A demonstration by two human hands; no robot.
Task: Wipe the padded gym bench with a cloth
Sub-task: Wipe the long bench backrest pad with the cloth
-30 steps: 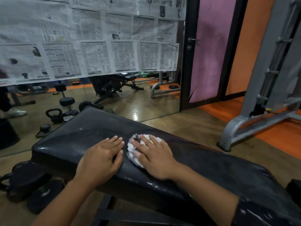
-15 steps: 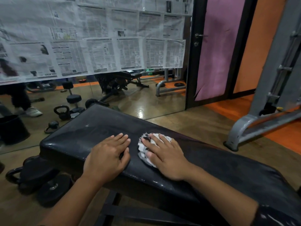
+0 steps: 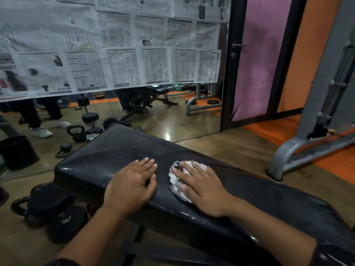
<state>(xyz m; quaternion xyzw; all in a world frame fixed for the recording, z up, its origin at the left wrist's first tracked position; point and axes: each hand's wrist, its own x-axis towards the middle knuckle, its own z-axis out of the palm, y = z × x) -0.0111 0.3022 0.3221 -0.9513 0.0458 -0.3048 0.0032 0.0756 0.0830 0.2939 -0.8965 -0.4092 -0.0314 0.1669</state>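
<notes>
Right hand (image 3: 203, 191) flat on the crumpled white cloth (image 3: 177, 181), fingers straight, pressing it onto the black padded bench (image 3: 107, 156) (most of the cloth hides beneath the palm). Left hand (image 3: 130, 186) lies just beside it, fingers relaxed on the vinyl, holding nothing. The bench's right end runs out of frame.

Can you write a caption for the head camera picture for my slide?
Right hand presses a cloth flat on the black gym bench, left hand resting beside it.

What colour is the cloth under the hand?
White with black patches, the cloth under the right hand, head view.
</notes>
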